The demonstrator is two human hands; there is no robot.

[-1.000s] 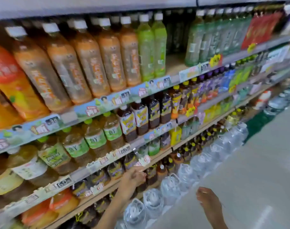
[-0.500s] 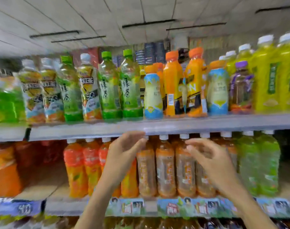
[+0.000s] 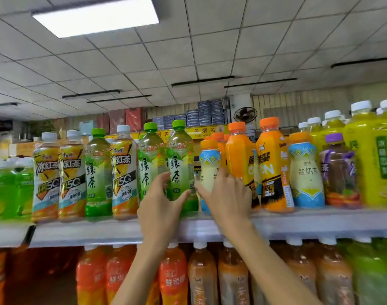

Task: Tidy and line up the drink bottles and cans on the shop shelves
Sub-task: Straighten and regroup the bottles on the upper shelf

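On the top shelf (image 3: pixel 320 221) stands a row of bottles. My left hand (image 3: pixel 159 208) wraps the lower part of a green tea bottle (image 3: pixel 180 159), with fingers on its left side and thumb on its right. Next to it, my right hand (image 3: pixel 225 194) covers the lower half of a blue-and-cream bottle (image 3: pixel 210 159), thumb to its left and fingers to its right. Iced tea bottles (image 3: pixel 47 172) and more green tea bottles (image 3: pixel 98 168) stand to the left. Orange bottles (image 3: pixel 271 164) stand to the right.
Yellow bottles (image 3: pixel 377 159) and a purple-capped bottle (image 3: pixel 338 172) fill the shelf's right end, and green bottles (image 3: pixel 7 190) the left end. The shelf below holds orange-red bottles (image 3: pixel 172 278) and brown tea bottles (image 3: pixel 232 282). Stacked cartons (image 3: pixel 205 115) and a fan (image 3: pixel 245 114) stand behind.
The view swung from the lower shelves up to the top shelf. Both hands rose from the shelf below and now hold neighbouring bottles on the top shelf.
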